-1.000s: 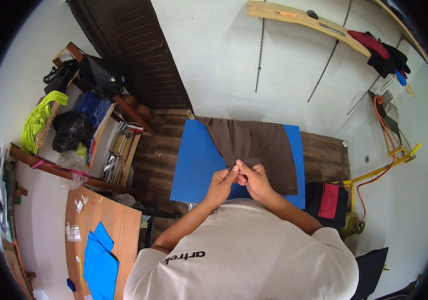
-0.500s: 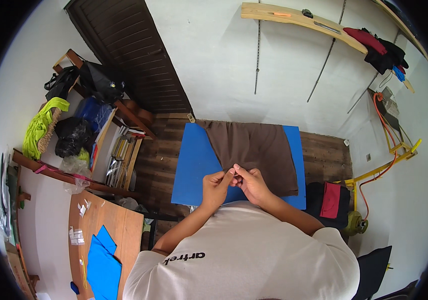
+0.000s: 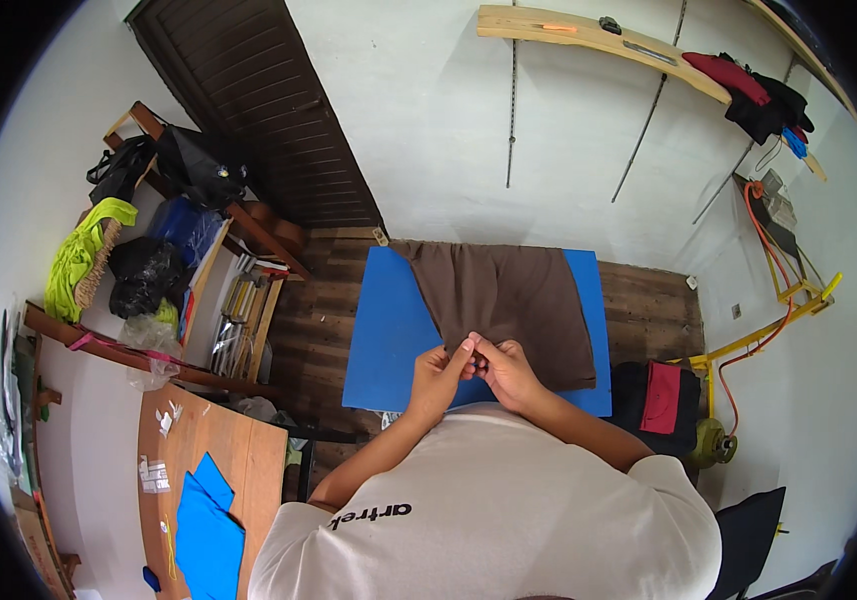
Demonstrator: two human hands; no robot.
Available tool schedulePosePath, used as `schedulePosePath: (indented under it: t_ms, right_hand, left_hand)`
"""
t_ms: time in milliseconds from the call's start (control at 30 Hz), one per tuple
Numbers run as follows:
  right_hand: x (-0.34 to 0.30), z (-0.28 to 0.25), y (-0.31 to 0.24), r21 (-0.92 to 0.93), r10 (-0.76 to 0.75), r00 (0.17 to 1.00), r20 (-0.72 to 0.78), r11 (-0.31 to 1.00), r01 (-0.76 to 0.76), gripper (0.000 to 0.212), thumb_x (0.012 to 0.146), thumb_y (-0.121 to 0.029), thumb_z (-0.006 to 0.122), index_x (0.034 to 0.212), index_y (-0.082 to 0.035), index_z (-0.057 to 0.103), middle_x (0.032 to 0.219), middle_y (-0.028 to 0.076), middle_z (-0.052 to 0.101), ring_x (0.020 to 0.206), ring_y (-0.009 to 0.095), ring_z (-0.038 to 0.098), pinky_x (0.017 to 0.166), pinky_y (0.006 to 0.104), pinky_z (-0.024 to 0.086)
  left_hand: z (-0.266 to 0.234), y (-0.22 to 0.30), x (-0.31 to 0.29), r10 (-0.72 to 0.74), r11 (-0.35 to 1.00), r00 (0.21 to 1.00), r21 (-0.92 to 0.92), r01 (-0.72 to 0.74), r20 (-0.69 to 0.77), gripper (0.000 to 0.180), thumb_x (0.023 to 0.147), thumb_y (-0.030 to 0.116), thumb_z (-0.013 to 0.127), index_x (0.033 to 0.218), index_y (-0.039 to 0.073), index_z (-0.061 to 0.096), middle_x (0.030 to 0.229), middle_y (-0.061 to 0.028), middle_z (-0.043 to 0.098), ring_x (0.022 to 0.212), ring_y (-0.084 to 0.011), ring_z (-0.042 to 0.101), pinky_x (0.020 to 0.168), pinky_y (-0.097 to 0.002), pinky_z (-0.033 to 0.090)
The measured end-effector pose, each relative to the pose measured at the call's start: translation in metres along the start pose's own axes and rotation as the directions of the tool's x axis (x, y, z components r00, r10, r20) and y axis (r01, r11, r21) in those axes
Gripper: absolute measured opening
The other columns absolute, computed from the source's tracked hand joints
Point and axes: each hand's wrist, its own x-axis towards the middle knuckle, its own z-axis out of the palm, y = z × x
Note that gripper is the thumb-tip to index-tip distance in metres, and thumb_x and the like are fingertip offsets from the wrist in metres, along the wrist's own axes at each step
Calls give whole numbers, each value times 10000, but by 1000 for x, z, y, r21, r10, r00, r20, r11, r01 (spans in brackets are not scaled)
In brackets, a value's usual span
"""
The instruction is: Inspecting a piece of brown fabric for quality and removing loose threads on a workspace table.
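Observation:
Brown cloth (image 3: pixel 524 310) lies over the blue tabletop (image 3: pixel 384 330), with soft folds running along it and its left side slanting. Above its near part, my left hand (image 3: pixel 437 378) and my right hand (image 3: pixel 507 370) meet fingertip to fingertip. Thumbs and forefingers on both are pinched together. Whatever sits between them is too small or hidden to make out. I cannot tell whether the fingers touch the cloth beneath.
To the left stand a wooden table (image 3: pixel 249 450) with blue fabric (image 3: pixel 209 530) and a shelf rack with bags and yellow-green cloth (image 3: pixel 89 250). On the right, dark and red cloth (image 3: pixel 662 395) lies near a gas cylinder (image 3: pixel 714 443). A wooden shelf (image 3: pixel 589 35) hangs on the far wall.
My left hand has shifted slightly right, closer to my right hand. Both hands stay pinched together; the brown cloth looks the same.

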Motion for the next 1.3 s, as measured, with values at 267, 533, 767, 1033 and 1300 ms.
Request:
schedulePosePath:
  t_ms: [267, 533, 767, 1033, 1300]
  right_hand:
    - [-1, -1, 3, -165, -90, 991, -101, 984, 72, 331, 952, -311, 761, 720, -84, 694, 665, -28, 610, 609, 66, 525, 574, 241, 402]
    - [-3, 2, -4, -231, -159, 976, -146, 965, 123, 359, 977, -278, 740, 687, -79, 668, 630, 2, 617, 567, 77, 519, 566, 249, 395]
    - [6, -3, -3, -281, -217, 965, -147, 945, 170, 394, 994, -301, 721, 672, -86, 644, 619, 21, 615, 564, 86, 557, 573, 245, 418]
    - [16, -9, -7, -169, -181, 959, -216, 975, 146, 347, 1005, -303, 710, 729, -98, 665, 662, -1, 635, 548, 65, 528, 536, 232, 405]
    - [33, -24, -15, -151, -251, 931, -263, 964, 218, 391, 1015, -312, 702, 679, -125, 631, 641, -48, 581, 540, 50, 474, 520, 231, 356]
  left_hand:
    - [3, -8, 1, 71, 995, 997, -72, -69, 32, 325, 1034, 362, 663, 937, 58, 728, 789, 3, 679, 722, -74, 619, 715, -245, 519]
    - [-2, -18, 4, 59, 994, 997, -99, -54, 49, 354, 1053, 347, 627, 1008, 25, 768, 875, -51, 744, 788, -110, 659, 759, -278, 529]
    - [-2, -14, 3, 97, 990, 995, -98, -98, -10, 329, 1063, 312, 621, 1009, 23, 771, 852, -34, 734, 782, -105, 646, 756, -275, 517]
    - [1, -18, 10, 215, 973, 976, -86, -216, -23, 298, 1051, 230, 648, 1004, -42, 762, 983, -45, 687, 918, -102, 609, 848, -264, 466]
    - [0, -23, 19, 232, 973, 973, 1, -232, -12, 290, 1046, 219, 654, 1046, -49, 764, 1029, -53, 694, 938, -106, 616, 877, -269, 484]
